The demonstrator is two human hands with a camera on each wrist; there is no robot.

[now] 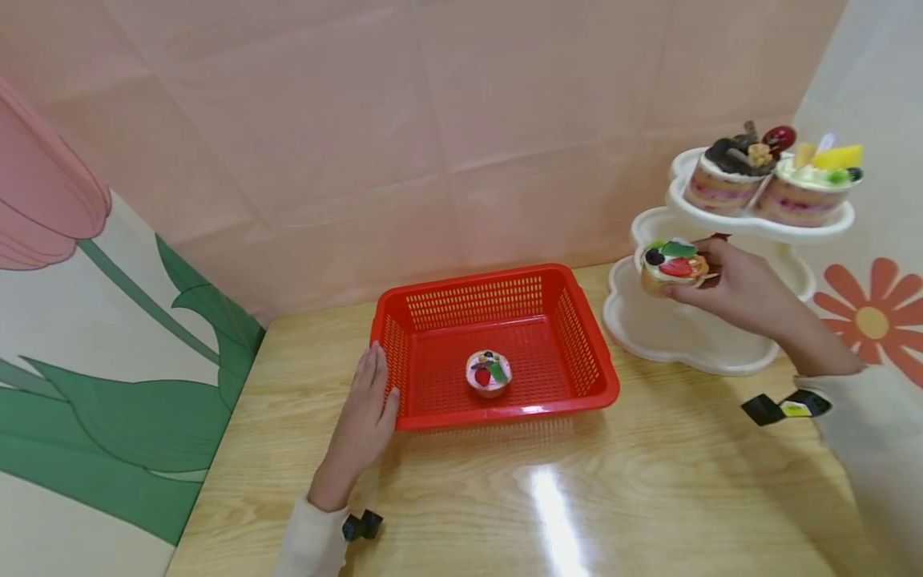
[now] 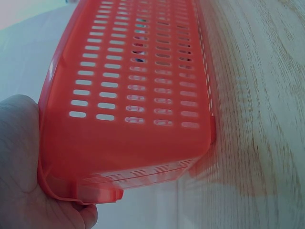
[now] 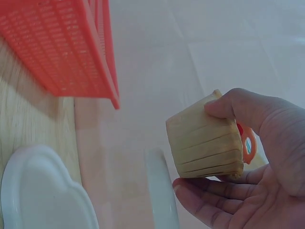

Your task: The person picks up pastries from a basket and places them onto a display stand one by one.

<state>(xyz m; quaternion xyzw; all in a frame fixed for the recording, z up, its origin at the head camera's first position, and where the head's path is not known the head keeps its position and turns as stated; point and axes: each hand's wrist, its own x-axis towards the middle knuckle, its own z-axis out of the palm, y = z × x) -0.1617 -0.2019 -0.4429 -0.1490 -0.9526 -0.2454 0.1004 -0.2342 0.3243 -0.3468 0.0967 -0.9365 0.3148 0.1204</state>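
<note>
My right hand (image 1: 746, 290) pinches a toy cupcake (image 1: 674, 267) between thumb and fingers, in front of the white tiered stand (image 1: 793, 232). Strawberry, blueberry and green pieces top it; in the right wrist view its pleated tan side (image 3: 205, 138) faces the camera. My left hand (image 1: 362, 417) rests at the near left corner of a red plastic basket (image 1: 613, 385), fingers straight along its left rim and thumb by the front rim. Inside the basket, a small cupcake (image 1: 488, 375) with pink-and-white topping stands upright on the floor.
Two larger layered toy cakes, one chocolate-topped (image 1: 724, 188) and one fruit-topped (image 1: 804, 196), stand on the stand's upper tier. Below are wider scalloped tiers. A pale pink backdrop (image 1: 433, 144) rises behind the wooden table (image 1: 469, 505).
</note>
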